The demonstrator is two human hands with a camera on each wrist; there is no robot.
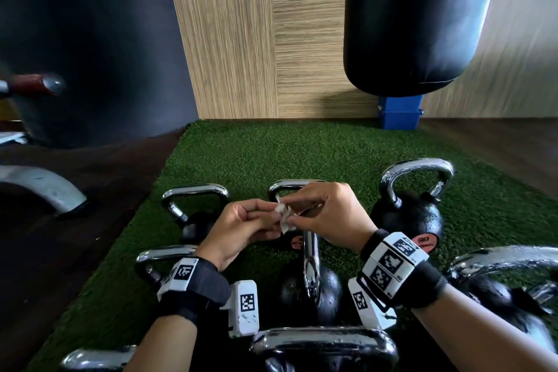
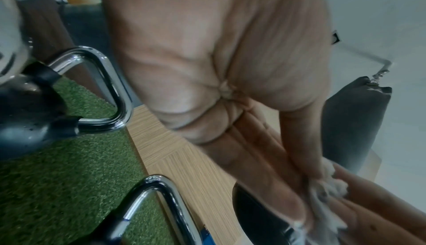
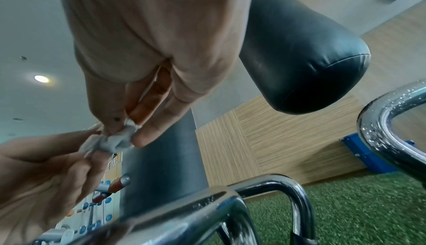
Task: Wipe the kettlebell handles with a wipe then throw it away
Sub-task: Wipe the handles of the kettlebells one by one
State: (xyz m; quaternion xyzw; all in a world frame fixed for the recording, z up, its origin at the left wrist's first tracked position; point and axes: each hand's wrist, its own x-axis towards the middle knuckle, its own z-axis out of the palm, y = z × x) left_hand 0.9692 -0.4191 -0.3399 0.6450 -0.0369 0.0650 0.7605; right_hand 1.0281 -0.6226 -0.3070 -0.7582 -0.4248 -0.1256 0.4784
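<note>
A small crumpled white wipe (image 1: 283,216) is held between both hands above the kettlebells. My left hand (image 1: 244,226) pinches its left side and my right hand (image 1: 324,210) pinches its right side with thumb and fingertips. The right wrist view shows the wipe (image 3: 115,139) bunched between the fingertips of both hands; the left wrist view shows the wipe (image 2: 327,192) at the lower right. Several black kettlebells with chrome handles stand on green turf: one directly below the hands (image 1: 311,269), one behind the hands (image 1: 290,186), one at the left (image 1: 196,199), one at the right (image 1: 413,181).
A black punching bag (image 1: 416,18) hangs at the upper right above a blue bin (image 1: 398,113). The green turf mat (image 1: 271,154) is bordered by dark floor. A wood-panel wall (image 1: 256,39) stands behind. Grey gym equipment (image 1: 42,184) stands at the left.
</note>
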